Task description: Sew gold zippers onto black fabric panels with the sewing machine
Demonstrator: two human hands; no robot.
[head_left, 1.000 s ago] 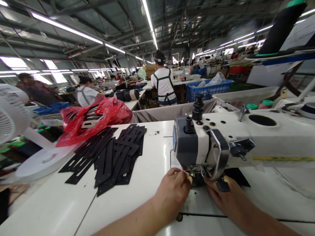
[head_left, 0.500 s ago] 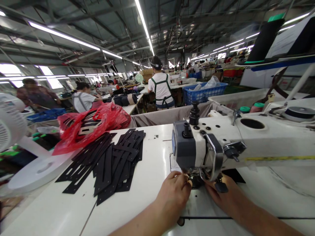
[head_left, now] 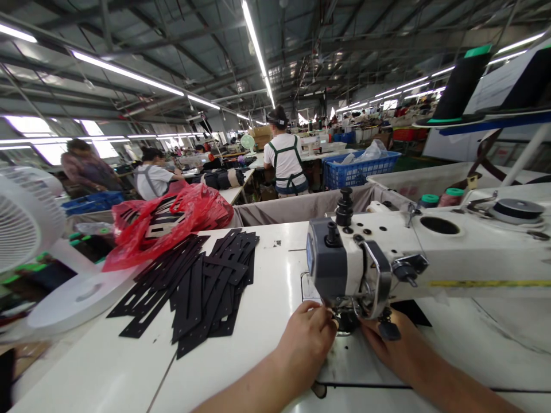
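A white and grey sewing machine (head_left: pixel 329 258) stands on the white table. My left hand (head_left: pixel 307 338) is beside the needle area, its fingers curled and pinched together; what they hold is too small to make out. To the right of the needle, my right hand (head_left: pixel 398 341) reaches under the machine head, its fingertips hidden behind the presser parts. A black flat piece (head_left: pixel 413 312) shows just behind that hand. Left of the machine lies a loose pile of black slotted strips (head_left: pixel 210 287).
A red plastic bag (head_left: pixel 206 206) with strips inside lies behind the pile. At the far left stands a white fan (head_left: pixel 81 292). Thread cones (head_left: pixel 460 92) are at the upper right. Beyond the table are a blue basket (head_left: pixel 359 171) and several people (head_left: pixel 284 155).
The view has shifted slightly, so the surroundings appear a little further right and lower. Both hands stay at the needle area with almost the same pose.
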